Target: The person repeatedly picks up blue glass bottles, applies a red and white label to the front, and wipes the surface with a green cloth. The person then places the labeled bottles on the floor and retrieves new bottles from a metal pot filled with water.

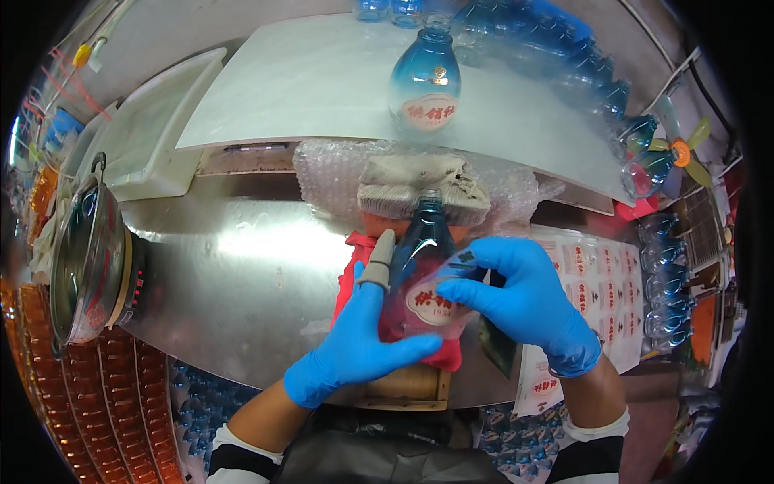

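Note:
A blue glass bottle (425, 242) lies on its side on a red cloth (351, 278), neck pointing away toward a folded grey rag (419, 187). My left hand (355, 339), in a blue glove with a grey finger cot on the forefinger, steadies the bottle's left side. My right hand (524, 302), also blue-gloved, presses an oval red-and-white label (431, 305) onto the bottle's body. A wooden block (407, 385) sits under the cloth at the table's near edge.
A labelled blue bottle (425, 81) stands on the white board (322, 89) behind, with a row of bottles (564, 60) at the right. A label sheet (601, 290) lies right. A metal pot (85, 258) sits left, bubble wrap (330, 173) under the rag.

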Demonstrator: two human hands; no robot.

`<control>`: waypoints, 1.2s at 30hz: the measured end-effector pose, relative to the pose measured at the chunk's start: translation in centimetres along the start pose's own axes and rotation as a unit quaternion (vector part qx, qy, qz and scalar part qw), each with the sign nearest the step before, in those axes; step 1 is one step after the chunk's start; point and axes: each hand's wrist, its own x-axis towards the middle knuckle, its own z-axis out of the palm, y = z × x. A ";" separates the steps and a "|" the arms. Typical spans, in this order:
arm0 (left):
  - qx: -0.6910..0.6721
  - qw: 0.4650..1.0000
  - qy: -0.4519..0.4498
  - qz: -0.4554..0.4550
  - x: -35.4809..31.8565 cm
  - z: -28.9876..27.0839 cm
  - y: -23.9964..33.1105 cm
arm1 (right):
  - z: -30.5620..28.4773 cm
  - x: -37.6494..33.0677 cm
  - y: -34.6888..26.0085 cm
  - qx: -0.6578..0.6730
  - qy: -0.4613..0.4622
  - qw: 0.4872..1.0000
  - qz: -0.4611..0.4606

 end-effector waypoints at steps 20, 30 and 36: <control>-0.238 0.951 -0.014 -0.199 4.8 -2.6 1.3 | 7.5 -3.7 4.2 0.252 0.202 0.937 0.134; -0.190 0.962 -0.004 -0.194 5.2 -2.1 1.8 | 8.8 -3.7 4.1 0.315 0.243 0.906 0.146; -0.191 0.965 -0.013 -0.180 5.2 -2.2 1.7 | 8.8 -3.6 4.2 0.304 0.249 0.910 0.135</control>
